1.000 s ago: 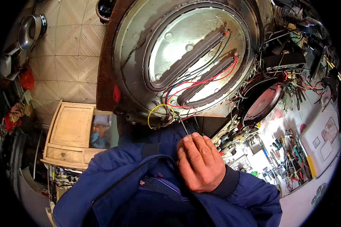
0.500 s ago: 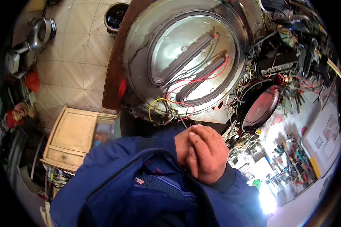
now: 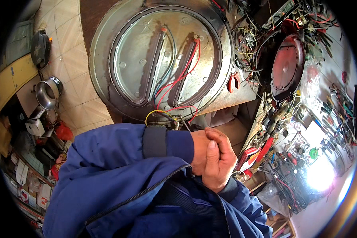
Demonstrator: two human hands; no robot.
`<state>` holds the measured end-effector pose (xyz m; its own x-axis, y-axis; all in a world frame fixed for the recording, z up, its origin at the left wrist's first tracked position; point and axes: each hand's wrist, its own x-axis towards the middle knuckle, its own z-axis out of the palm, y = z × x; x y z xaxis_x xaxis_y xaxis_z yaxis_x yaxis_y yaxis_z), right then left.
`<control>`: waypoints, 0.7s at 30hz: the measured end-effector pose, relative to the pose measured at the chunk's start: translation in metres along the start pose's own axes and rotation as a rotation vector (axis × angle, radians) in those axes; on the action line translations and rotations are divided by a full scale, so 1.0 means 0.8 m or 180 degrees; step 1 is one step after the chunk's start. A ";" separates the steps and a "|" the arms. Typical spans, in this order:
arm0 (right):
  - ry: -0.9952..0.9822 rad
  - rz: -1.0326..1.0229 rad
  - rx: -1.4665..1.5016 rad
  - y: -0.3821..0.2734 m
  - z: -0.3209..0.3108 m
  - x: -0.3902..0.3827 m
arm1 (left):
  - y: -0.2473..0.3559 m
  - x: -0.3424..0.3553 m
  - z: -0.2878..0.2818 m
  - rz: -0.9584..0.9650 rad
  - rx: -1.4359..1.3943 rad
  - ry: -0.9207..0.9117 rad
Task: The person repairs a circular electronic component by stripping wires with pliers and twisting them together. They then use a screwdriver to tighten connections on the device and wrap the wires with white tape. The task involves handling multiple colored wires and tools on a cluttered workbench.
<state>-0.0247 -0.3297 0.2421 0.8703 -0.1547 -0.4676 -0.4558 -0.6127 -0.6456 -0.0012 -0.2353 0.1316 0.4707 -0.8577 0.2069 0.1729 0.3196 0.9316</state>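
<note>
My left hand [image 3: 199, 148] and my right hand [image 3: 221, 160] are pressed together in front of my jacket. Curled fingers and the thumb of the right hand lie over the left one, hiding the left fingers. Whatever is inside the grasp is hidden. A thin grey rod or cord [image 3: 187, 126] runs from beside the hands toward a large round metal heating plate [image 3: 129, 43]. Set into the plate is a curved dark heating element [image 3: 112, 59]. Red wires [image 3: 192, 63], a blue-grey wire [image 3: 173, 47] and a yellow wire [image 3: 148, 116] come together at its near edge.
Red-handled pliers [image 3: 233, 82] lie right of the plate. A reddish round pan [image 3: 287, 65] stands among tangled wires [image 3: 246, 47]. Many tools [image 3: 337, 107] and a bright lamp [image 3: 320, 177] are at far right. On the tiled floor, left, stands a metal pot [image 3: 48, 94].
The whole view has turned and shifted, so the plate sits farther left and the pliers now show. My hands stay together, with the right thumb now in plainer sight.
</note>
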 end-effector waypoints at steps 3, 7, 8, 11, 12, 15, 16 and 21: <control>-0.0048 -0.0314 -0.0453 -0.008 0.002 -0.001 | -0.002 -0.009 0.010 -0.0021 0.0405 0.0062; -0.0412 -0.0896 -0.1004 -0.014 -0.003 0.008 | -0.002 -0.019 0.008 0.0316 0.0026 0.0381; -0.0478 -0.1043 -0.1087 -0.015 -0.003 0.012 | -0.007 -0.017 0.013 0.0205 -0.0426 0.0377; -0.0764 -0.1542 -0.1445 -0.021 -0.006 0.026 | -0.013 -0.021 0.025 0.0330 -0.0925 0.1243; -0.0888 -0.1750 -0.1577 -0.023 -0.007 0.030 | -0.015 -0.021 0.030 0.0361 -0.1016 0.1409; -0.1288 -0.2219 -0.1862 -0.030 -0.007 0.038 | -0.023 -0.022 0.045 0.0469 -0.1159 0.1815; -0.1399 -0.2369 -0.1953 -0.028 -0.009 0.040 | -0.025 -0.023 0.049 0.0494 -0.1186 0.1941; -0.1741 -0.3016 -0.2332 -0.028 -0.007 0.046 | -0.037 -0.031 0.072 0.0595 -0.1223 0.2652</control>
<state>0.0186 -0.3265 0.2426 0.5279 0.7900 -0.3118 0.6421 -0.6116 -0.4623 -0.0677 -0.2468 0.1157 0.9622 -0.2614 -0.0759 0.2359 0.6620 0.7114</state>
